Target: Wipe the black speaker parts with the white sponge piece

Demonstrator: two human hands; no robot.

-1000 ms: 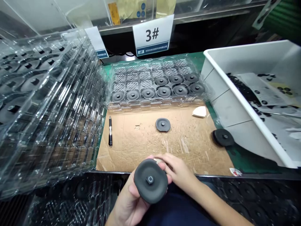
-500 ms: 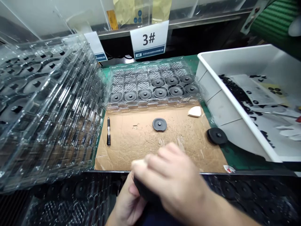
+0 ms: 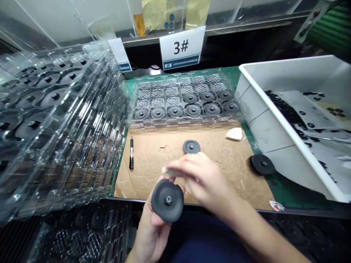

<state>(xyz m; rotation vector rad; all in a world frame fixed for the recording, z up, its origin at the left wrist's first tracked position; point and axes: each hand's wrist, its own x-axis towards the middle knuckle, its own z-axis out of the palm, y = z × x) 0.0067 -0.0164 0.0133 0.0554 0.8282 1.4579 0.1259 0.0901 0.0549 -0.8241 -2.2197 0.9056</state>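
My left hand [image 3: 155, 226] grips a dark grey rounded disc [image 3: 161, 210] by its edge, its dished face and small central stud turned up toward me. Just above the disc's far edge is my right hand [image 3: 203, 175], slightly blurred, with fingers pinched together. A small pale piece [image 3: 165, 170] shows at its fingertips; its kind is unclear. Beyond the right hand, a similar grey disc [image 3: 191, 147] lies on the cardboard sheet [image 3: 148, 160], its near edge partly covered by that hand. More discs [image 3: 261, 164] lie stacked at the cardboard's right edge.
A clear compartment tray [image 3: 175, 122], partly filled with discs, lies behind the cardboard. Tall stacked trays [image 3: 90, 128] stand left. A white bin [image 3: 290, 146] with black scraps stands right. A pen [image 3: 131, 153] and a white wedge [image 3: 234, 134] rest on the cardboard.
My right hand swept across the held disc, covering it half a second ago, and now sits at its far edge. The left hand keeps the disc, now slightly higher and further left.
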